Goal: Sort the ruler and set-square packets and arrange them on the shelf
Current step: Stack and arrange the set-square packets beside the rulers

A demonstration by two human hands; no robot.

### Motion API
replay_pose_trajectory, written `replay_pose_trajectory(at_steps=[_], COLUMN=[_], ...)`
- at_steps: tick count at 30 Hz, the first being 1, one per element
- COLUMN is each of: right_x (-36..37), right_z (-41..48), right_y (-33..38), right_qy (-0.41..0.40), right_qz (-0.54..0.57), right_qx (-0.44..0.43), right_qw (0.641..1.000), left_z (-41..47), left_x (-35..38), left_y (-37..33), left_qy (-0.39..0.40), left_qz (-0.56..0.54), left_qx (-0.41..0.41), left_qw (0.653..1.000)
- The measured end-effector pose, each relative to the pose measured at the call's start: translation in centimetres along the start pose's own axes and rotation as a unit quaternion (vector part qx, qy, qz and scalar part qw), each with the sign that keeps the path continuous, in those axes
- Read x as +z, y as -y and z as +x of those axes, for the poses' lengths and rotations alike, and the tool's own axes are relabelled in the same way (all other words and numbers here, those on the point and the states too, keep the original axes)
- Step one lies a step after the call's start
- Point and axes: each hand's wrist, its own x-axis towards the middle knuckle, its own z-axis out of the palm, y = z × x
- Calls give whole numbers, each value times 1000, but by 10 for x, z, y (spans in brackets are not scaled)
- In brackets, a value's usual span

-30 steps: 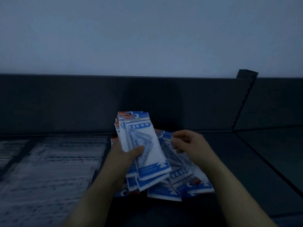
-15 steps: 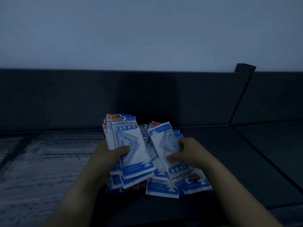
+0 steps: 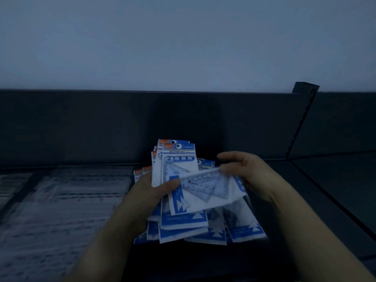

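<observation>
My left hand [image 3: 148,195] grips an upright stack of blue-and-white set-square packets [image 3: 178,159], thumb across the front one. My right hand [image 3: 246,176] pinches a single packet [image 3: 205,190] by its right end and holds it turned sideways over the stack's lower half. More packets [image 3: 242,226] of the same kind lie in a loose pile on the dark shelf [image 3: 284,210] beneath both hands. The light is dim and the print on the packets is mostly unreadable.
Rows of clear, pale packets [image 3: 67,204] lie flat on the shelf to the left. A dark back panel [image 3: 101,127] runs behind everything. A slotted upright [image 3: 301,123] divides this bay from the dark shelf bay at the right.
My right hand has lifted one packet off the loose pile, turned it sideways and brought it left onto the stack in my left hand. The left hand's stack stays upright.
</observation>
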Motion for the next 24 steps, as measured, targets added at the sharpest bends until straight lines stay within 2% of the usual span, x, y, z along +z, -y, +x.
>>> replay_pose_trajectory(at_steps=[2, 3, 5, 7, 9, 11, 14, 16, 19, 21, 23, 24], right_x=[-4, -4, 0, 11, 23, 27, 18, 13, 23, 35, 41, 41], right_z=[3, 3, -2, -4, -2, 3, 6, 4, 0, -1, 1, 2], right_y=[-5, -9, -15, -21, -24, -25, -20, -17, -16, -16, -17, -17], right_qy=[-55, -50, -10, 22, 10, -37, -83, -65, -8, 29, 20, -13], right_qz=[163, 198, 181, 136, 140, 158, 157, 119, 43, 33, 50, 57], right_qx=[-4, 5, 40, 57, 49, 37, 28, 33, 39, 33, 20, 14], right_qw=[985, 979, 983, 989, 989, 986, 984, 990, 998, 998, 998, 998], left_z=[1, 2, 5, 4, 3, 0, -5, -5, -7, -10, -12, -11], left_x=[0, 0, 1, 5, 10, 13, 12, 9, 10, 13, 10, 5], left_y=[2, 2, 4, 5, 7, 8, 6, 6, 6, 7, 6, 5], left_qy=[-40, -66, -109, -119, -108, -93, -62, -49, -5, 13, -12, -44], left_qz=[-38, -55, -83, -102, -87, -69, -74, -71, -12, 11, 12, 10], left_qx=[0, 7, 30, 43, 38, 33, -13, -20, -5, 3, 9, 17], left_qw=[998, 996, 990, 987, 990, 993, 995, 996, 1000, 1000, 1000, 999])
